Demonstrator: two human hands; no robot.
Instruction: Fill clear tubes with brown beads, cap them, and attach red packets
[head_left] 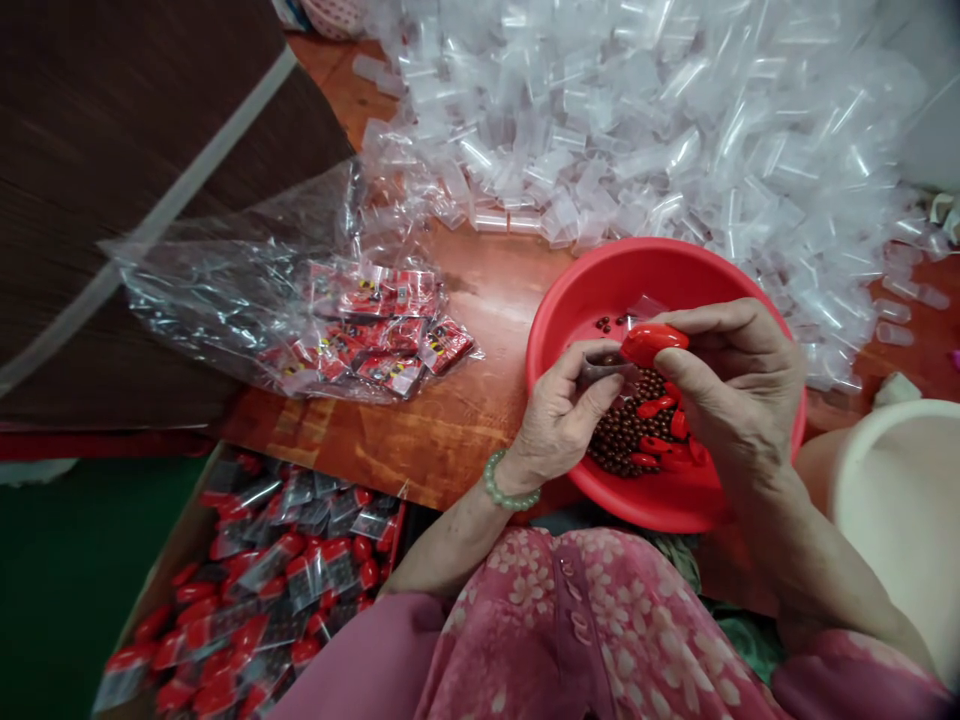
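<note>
Both hands work over a red plastic basin (570, 300) that holds small dark brown beads (626, 435) and several red caps (664, 445). My left hand (559, 415) pinches a small clear tube filled with dark beads (600, 370). My right hand (731, 385) grips a red cap (651, 340) at the mouth of that tube. A green bead bracelet (506, 492) circles my left wrist.
A large heap of empty clear tubes (645, 110) covers the wooden table (420, 430) behind the basin. A clear bag of red labels (375, 330) lies to the left. A box of filled, red-capped tubes (262, 600) sits lower left. A white container (900, 500) stands at right.
</note>
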